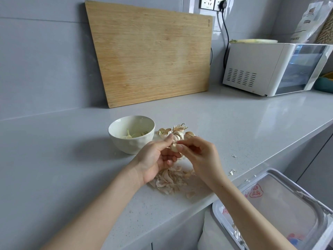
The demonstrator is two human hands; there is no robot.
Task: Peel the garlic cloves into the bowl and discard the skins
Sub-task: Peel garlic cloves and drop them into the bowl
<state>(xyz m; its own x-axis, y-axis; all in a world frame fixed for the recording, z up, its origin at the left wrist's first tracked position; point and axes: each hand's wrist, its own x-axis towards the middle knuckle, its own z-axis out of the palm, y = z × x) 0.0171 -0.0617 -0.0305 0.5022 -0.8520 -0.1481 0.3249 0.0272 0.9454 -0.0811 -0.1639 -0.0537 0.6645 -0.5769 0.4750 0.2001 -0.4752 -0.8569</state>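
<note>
The left hand (pixel 158 157) and right hand (pixel 201 156) are both pinching one garlic clove (pixel 174 147) over the skins (pixel 169 179) on the desk (pixel 72 159), beside the bowl (pixel 129 145); fingers are hiding its long axis.

Garlic clove (pixel 173 147) mostly behind fingers (pixel 167 139); bin (pixel 284 201) partly beyond the lower-right edge.
</note>
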